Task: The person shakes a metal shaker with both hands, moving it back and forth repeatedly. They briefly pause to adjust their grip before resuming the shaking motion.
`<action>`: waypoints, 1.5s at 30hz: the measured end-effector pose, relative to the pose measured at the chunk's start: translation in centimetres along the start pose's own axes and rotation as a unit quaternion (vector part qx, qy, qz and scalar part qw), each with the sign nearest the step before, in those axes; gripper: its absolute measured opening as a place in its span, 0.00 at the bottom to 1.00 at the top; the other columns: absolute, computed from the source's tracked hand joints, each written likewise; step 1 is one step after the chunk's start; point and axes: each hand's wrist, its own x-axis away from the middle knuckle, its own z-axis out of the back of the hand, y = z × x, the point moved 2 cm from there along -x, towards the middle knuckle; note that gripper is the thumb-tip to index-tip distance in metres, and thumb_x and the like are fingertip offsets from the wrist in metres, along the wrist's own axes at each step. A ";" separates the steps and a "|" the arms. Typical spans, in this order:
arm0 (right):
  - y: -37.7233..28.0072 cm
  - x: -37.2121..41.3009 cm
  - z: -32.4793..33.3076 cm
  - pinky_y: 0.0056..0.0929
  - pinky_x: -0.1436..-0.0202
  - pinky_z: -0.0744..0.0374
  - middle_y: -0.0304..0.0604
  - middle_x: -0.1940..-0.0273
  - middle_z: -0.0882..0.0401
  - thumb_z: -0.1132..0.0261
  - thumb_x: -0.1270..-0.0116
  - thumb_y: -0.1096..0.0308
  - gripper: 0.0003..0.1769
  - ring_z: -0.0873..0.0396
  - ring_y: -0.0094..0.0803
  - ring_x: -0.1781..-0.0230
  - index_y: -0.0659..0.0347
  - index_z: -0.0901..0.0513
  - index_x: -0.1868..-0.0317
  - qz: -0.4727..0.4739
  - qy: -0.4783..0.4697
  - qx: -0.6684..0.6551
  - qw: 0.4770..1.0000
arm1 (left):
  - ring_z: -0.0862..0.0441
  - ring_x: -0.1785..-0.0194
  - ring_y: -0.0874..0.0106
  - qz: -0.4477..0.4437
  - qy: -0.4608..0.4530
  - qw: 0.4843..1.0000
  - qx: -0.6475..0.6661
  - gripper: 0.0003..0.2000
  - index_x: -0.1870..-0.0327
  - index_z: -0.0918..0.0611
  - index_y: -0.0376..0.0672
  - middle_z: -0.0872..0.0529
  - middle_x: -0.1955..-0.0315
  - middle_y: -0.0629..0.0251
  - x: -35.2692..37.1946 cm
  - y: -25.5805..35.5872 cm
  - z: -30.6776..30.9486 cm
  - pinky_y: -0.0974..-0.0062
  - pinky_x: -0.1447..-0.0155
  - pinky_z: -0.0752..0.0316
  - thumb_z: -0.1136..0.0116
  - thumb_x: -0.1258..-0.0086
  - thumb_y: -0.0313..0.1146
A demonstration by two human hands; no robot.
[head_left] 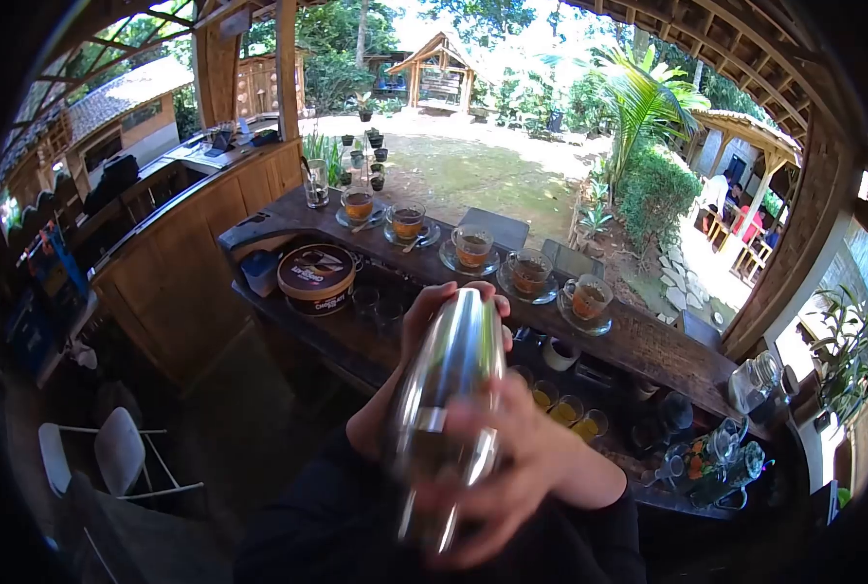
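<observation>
A shiny metal cocktail shaker [458,360] is held up in front of my chest, tilted, with its far end toward the counter. My left hand [424,316] wraps round the far end from behind, its fingertips showing on both sides. My right hand [502,457] grips the near part of the shaker and is smeared by motion. Beyond the shaker, several glass cups of amber drink stand on saucers along the dark wooden counter [663,365]. The nearest to my hands are one cup [529,273] and another cup [472,247].
On the lower shelf sits a round brown tub [315,277]. Glasses with yellow liquid [570,410] stand right of my hands. A glass jar [755,382] and glass pitchers [726,440] are at the right. White folding chairs [121,450] stand lower left. People [745,219] sit outside, far right.
</observation>
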 end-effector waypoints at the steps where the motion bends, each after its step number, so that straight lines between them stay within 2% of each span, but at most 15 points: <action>1: 2.1 0.9 0.2 0.59 0.39 0.38 0.36 0.45 0.29 0.30 0.51 0.62 0.29 0.32 0.53 0.42 0.32 0.26 0.47 -0.009 -0.003 0.010 1.000 | 0.19 0.59 0.57 -0.049 0.087 0.994 0.051 0.20 0.49 0.25 0.41 0.22 0.56 0.55 0.6 -0.7 1.1 0.60 0.56 0.21 0.57 0.33 0.45; 4: 7.0 8.0 0.3 0.42 0.41 0.31 0.57 0.39 0.37 0.22 0.58 0.63 0.43 0.34 0.51 0.40 0.56 0.34 0.41 -0.361 0.089 -0.023 0.928 | 0.20 0.51 0.66 -0.007 0.176 0.978 0.110 0.21 0.46 0.26 0.42 0.21 0.51 0.60 1.7 -3.3 8.2 0.62 0.52 0.21 0.61 0.30 0.46; 8: 2.7 2.5 0.8 0.52 0.43 0.30 0.49 0.41 0.33 0.27 0.51 0.65 0.32 0.33 0.56 0.41 0.43 0.29 0.44 -0.371 0.046 -0.031 0.927 | 0.24 0.49 0.60 -0.199 0.100 0.963 0.150 0.17 0.47 0.26 0.43 0.27 0.48 0.57 2.9 -4.4 5.2 0.62 0.49 0.24 0.53 0.32 0.42; 9: 1.9 0.5 -0.6 0.60 0.43 0.34 0.40 0.42 0.30 0.34 0.45 0.64 0.23 0.32 0.53 0.42 0.32 0.26 0.49 -0.032 0.091 -0.018 0.995 | 0.22 0.56 0.57 -0.104 0.048 0.991 0.066 0.18 0.50 0.26 0.41 0.25 0.54 0.55 2.0 -2.3 3.5 0.61 0.53 0.23 0.54 0.34 0.44; 11: -2.3 0.7 -0.3 0.65 0.39 0.44 0.30 0.44 0.28 0.31 0.50 0.63 0.28 0.34 0.57 0.39 0.22 0.28 0.50 0.020 -0.070 0.029 0.997 | 0.20 0.63 0.50 -0.055 -0.045 0.996 -0.045 0.20 0.56 0.26 0.37 0.26 0.61 0.52 1.2 -0.2 -1.2 0.60 0.58 0.21 0.55 0.35 0.47; 15: 2.6 3.1 -0.8 0.62 0.38 0.42 0.39 0.44 0.28 0.28 0.52 0.61 0.30 0.34 0.57 0.41 0.36 0.27 0.46 0.008 0.084 -0.072 0.994 | 0.19 0.59 0.59 -0.060 0.231 0.971 -0.033 0.21 0.52 0.25 0.39 0.22 0.55 0.53 1.8 0.0 2.4 0.63 0.54 0.22 0.52 0.36 0.47; 16: 3.6 3.6 0.7 0.60 0.39 0.39 0.48 0.45 0.29 0.25 0.54 0.62 0.34 0.35 0.58 0.42 0.44 0.30 0.45 -0.306 0.014 -0.120 0.944 | 0.19 0.55 0.64 -0.177 0.252 0.875 -0.373 0.20 0.49 0.25 0.40 0.21 0.52 0.55 3.3 -2.4 -1.6 0.65 0.51 0.22 0.53 0.34 0.46; 18: 6.1 6.7 -0.6 0.55 0.42 0.33 0.54 0.43 0.32 0.23 0.55 0.63 0.39 0.33 0.58 0.41 0.46 0.32 0.42 -0.312 0.147 -0.063 0.936 | 0.20 0.52 0.65 -0.122 0.126 0.984 0.042 0.19 0.48 0.25 0.41 0.20 0.53 0.57 2.2 -3.4 5.3 0.64 0.48 0.23 0.54 0.32 0.45; 27: -4.0 1.8 1.8 0.65 0.37 0.47 0.28 0.43 0.29 0.32 0.49 0.60 0.25 0.35 0.58 0.39 0.25 0.28 0.50 0.093 0.057 -0.020 0.994 | 0.21 0.62 0.54 -0.087 -0.042 0.990 -0.098 0.20 0.49 0.27 0.42 0.25 0.58 0.55 2.0 -3.7 -3.4 0.61 0.55 0.23 0.56 0.33 0.48; 32: 3.8 7.2 1.8 0.56 0.41 0.34 0.56 0.41 0.35 0.23 0.55 0.65 0.42 0.35 0.59 0.40 0.44 0.35 0.39 -0.300 0.081 -0.081 0.947 | 0.20 0.55 0.70 -0.152 0.245 0.957 -0.018 0.16 0.48 0.25 0.43 0.21 0.55 0.63 3.7 -7.6 6.3 0.68 0.53 0.21 0.54 0.30 0.42; 36: -1.9 3.3 4.8 0.55 0.35 0.40 0.53 0.43 0.32 0.28 0.49 0.58 0.33 0.33 0.53 0.41 0.47 0.32 0.42 -0.175 0.009 -0.150 0.973 | 0.19 0.60 0.64 -0.238 0.310 0.898 -0.200 0.18 0.50 0.24 0.42 0.20 0.58 0.58 4.7 -8.4 0.2 0.66 0.54 0.21 0.55 0.32 0.45; 39: -7.4 2.4 5.4 0.62 0.37 0.43 0.24 0.47 0.27 0.34 0.48 0.62 0.25 0.33 0.49 0.40 0.28 0.27 0.49 0.054 0.025 -0.057 0.997 | 0.22 0.63 0.52 -0.124 -0.015 0.982 -0.141 0.20 0.53 0.28 0.41 0.28 0.59 0.53 3.6 -7.7 -4.2 0.61 0.60 0.23 0.58 0.32 0.49; 42: -5.5 3.5 4.7 0.60 0.36 0.43 0.24 0.47 0.27 0.34 0.48 0.60 0.24 0.33 0.51 0.41 0.27 0.27 0.49 0.035 0.097 -0.126 0.987 | 0.24 0.55 0.52 -0.098 -0.025 0.990 -0.099 0.20 0.48 0.30 0.42 0.29 0.55 0.54 4.1 -8.1 -1.9 0.59 0.59 0.23 0.55 0.31 0.49; 44: -2.2 5.8 4.4 0.55 0.36 0.40 0.46 0.42 0.32 0.26 0.53 0.54 0.34 0.35 0.52 0.39 0.42 0.28 0.45 -0.337 0.039 -0.283 0.897 | 0.25 0.48 0.58 -0.262 0.235 0.826 -0.440 0.21 0.43 0.31 0.41 0.30 0.46 0.56 7.1 -11.6 -4.2 0.59 0.53 0.23 0.51 0.31 0.45; 45: 0.2 6.9 3.7 0.51 0.38 0.37 0.54 0.41 0.35 0.22 0.56 0.55 0.41 0.37 0.52 0.37 0.51 0.32 0.42 -0.143 0.066 -0.099 0.983 | 0.25 0.47 0.60 -0.186 0.135 0.935 -0.271 0.22 0.41 0.32 0.40 0.27 0.47 0.57 7.0 -10.2 0.4 0.61 0.46 0.26 0.51 0.31 0.44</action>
